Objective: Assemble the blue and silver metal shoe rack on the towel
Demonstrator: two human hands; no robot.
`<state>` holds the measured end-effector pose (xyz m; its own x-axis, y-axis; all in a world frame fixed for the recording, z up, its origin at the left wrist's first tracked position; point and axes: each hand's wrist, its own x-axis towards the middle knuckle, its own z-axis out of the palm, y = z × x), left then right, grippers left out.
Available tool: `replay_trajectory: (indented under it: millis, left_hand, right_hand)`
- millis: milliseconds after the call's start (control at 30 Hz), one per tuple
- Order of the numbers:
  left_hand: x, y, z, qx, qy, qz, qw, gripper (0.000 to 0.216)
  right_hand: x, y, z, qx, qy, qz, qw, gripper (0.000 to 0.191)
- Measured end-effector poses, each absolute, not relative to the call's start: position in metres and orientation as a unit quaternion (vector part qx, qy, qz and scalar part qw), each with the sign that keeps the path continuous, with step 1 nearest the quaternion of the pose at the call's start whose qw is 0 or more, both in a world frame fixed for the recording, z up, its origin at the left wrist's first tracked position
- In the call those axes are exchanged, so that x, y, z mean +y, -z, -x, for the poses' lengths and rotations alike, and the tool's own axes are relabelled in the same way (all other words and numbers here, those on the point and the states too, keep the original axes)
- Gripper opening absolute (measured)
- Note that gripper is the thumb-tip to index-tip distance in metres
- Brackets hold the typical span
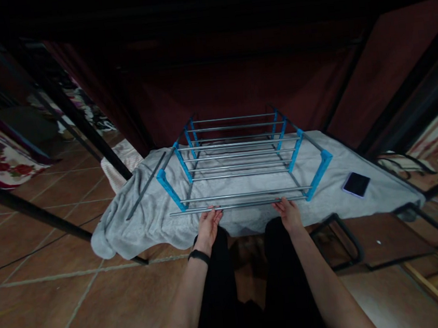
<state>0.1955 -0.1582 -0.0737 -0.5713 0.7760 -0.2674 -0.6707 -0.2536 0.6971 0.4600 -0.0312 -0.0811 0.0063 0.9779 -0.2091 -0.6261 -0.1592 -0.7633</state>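
A rack with blue plastic connectors [320, 174] and grey metal tubes lies on its side on a grey blanket [240, 215]. Along its front edge runs a loose-looking metal tube [247, 204], its left end sticking out past the blue connector. My left hand [208, 224], a dark band on its wrist, pinches this tube left of its middle. Farther right, my right hand [289, 214] has its thumb and fingers on the same tube. Whether the tube's right end sits in the connector I cannot tell. Another tube [146, 187] rests on the blanket to the left.
A tablet or phone with a dark screen [356, 185] lies on the blanket at right. Dark metal posts [68, 112] frame the left side. Below on the right stands a black-framed chair [340, 240] on the tiled floor [56, 290]. A wooden frame [431, 288] is at lower right.
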Motion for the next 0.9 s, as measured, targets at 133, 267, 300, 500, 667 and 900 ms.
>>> replay_trajectory:
  millis: [133,267,300,500,667,900]
  left_hand:
    - [-0.158,0.074,-0.195,0.412,-0.774,-0.078,0.475,0.014]
    - [-0.158,0.073,-0.195,0.425,-0.752,-0.098,0.494,0.012]
    - [-0.158,0.073,-0.195,0.43,-0.746,-0.105,0.497,0.012]
    - [-0.16,0.072,-0.199,0.458,-0.718,-0.159,0.499,0.012]
    - [-0.161,0.073,-0.209,0.488,-0.708,-0.212,0.464,0.012]
    - [-0.174,0.064,-0.222,0.498,-0.728,-0.258,0.394,0.027]
  right_hand:
    - [-0.032,0.08,-0.457,-0.248,-0.668,0.372,0.595,0.032]
    - [-0.032,0.079,-0.454,-0.249,-0.668,0.375,0.592,0.033]
    - [-0.032,0.079,-0.453,-0.247,-0.667,0.376,0.594,0.033]
    - [-0.032,0.079,-0.454,-0.237,-0.667,0.378,0.597,0.03]
    - [-0.032,0.08,-0.457,-0.235,-0.669,0.374,0.598,0.028]
    - [-0.032,0.08,-0.459,-0.237,-0.671,0.375,0.595,0.03]
